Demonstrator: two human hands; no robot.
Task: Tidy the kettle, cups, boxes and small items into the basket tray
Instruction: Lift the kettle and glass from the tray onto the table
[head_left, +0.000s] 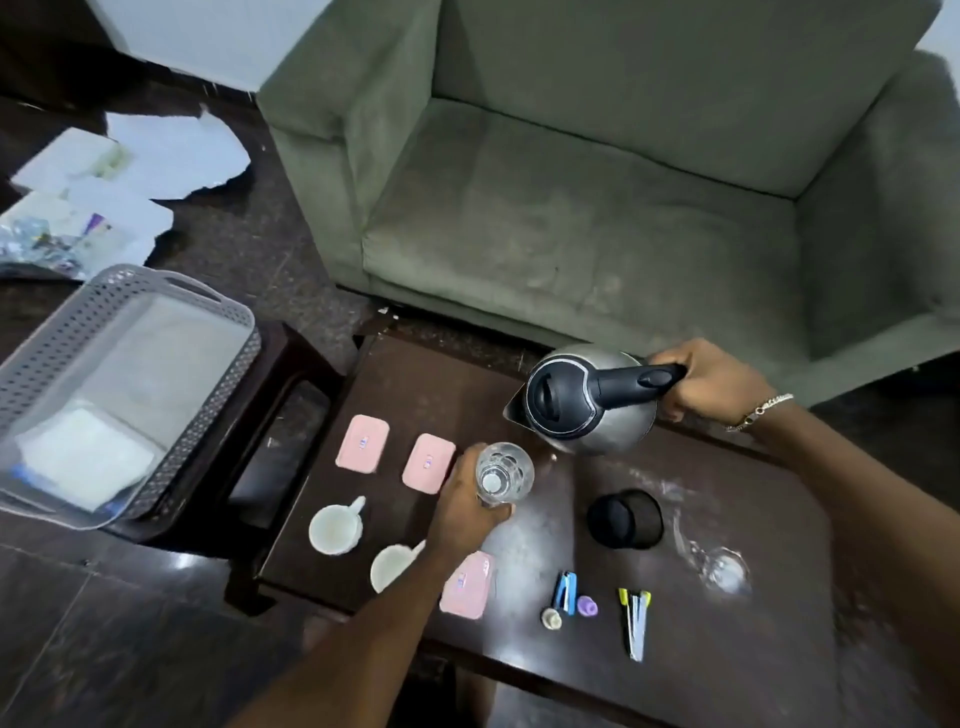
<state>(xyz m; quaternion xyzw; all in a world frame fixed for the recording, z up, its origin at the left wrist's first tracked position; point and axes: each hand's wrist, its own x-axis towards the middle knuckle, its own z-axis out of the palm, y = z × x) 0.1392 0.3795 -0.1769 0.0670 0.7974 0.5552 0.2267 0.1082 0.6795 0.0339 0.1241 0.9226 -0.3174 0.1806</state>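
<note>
the left forearm (363, 623) is covering part of the second white cup (389, 569) and the near pink box (467, 587). the left hand (462, 506) is hiding the lower side of the glass (504, 470). the kettle (587, 402) is blocking the table (467, 384) behind it, so whether it is resting or lifted is staying unclear. the basket tray (130, 322) is running off the left edge. labels on the pink boxes are reading too small to make out.

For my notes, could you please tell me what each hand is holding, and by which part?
The right hand holds the kettle by its handle; the left hand grips the glass around its side.
</note>
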